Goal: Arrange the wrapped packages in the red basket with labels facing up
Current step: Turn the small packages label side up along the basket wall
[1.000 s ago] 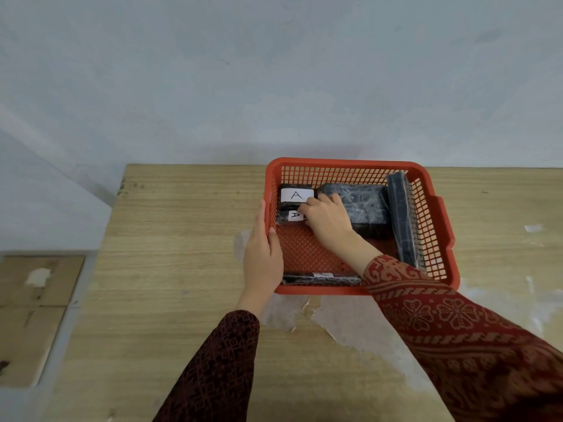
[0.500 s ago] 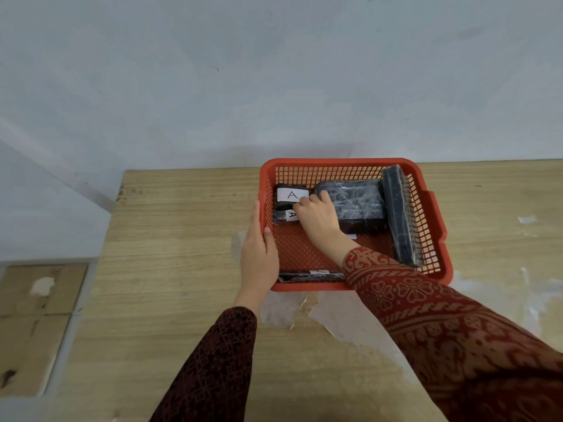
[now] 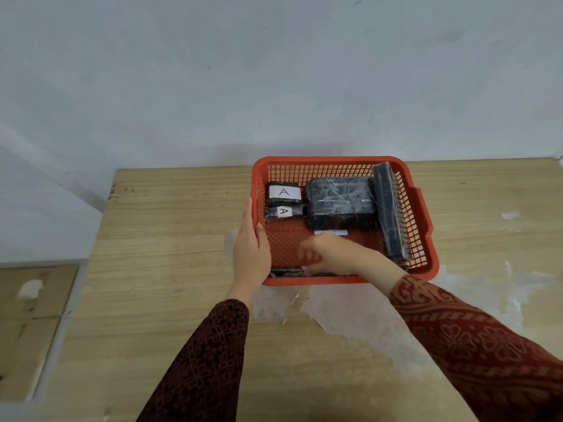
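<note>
— Where's your next package?
— Flat wrapped package (image 3: 286, 272) against the red basket (image 3: 423, 214) near wall; your blurred right hand (image 3: 332, 257) reaches, fingers spread, empty.
— Handling?
— Probably light, slick film: pinch its edges. Left hand (image 3: 251, 251) clasps the rim.

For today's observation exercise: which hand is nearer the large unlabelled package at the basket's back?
Right. The right hand hovers just in front of the large package; the left hand grips the basket's left rim, farther away.

Long dark-red sleeves (image 3: 475, 339) w/ batik-style print, both arms; bare hands, no rings.
</note>
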Demonstrator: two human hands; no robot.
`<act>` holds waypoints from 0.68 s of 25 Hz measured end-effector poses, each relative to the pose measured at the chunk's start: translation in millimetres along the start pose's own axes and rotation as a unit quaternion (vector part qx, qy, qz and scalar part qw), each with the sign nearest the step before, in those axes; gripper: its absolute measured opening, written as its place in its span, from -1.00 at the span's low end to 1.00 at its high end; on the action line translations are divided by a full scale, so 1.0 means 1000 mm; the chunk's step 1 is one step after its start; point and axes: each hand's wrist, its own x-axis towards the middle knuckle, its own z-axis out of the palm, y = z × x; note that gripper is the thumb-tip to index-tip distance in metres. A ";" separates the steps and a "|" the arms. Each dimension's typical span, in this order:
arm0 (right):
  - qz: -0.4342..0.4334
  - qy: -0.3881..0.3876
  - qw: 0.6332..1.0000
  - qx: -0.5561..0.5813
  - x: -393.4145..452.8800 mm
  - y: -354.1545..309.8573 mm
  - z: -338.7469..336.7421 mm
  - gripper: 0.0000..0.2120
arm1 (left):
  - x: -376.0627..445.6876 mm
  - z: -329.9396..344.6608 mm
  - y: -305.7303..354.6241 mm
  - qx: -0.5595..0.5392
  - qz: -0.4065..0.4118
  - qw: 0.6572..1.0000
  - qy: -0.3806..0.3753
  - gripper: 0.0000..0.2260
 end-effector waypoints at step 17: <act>0.035 -0.012 0.999 0.008 0.011 0.009 0.010 -0.68 | 0.000 0.001 -0.002 -0.017 -0.003 1.000 -0.004 -0.52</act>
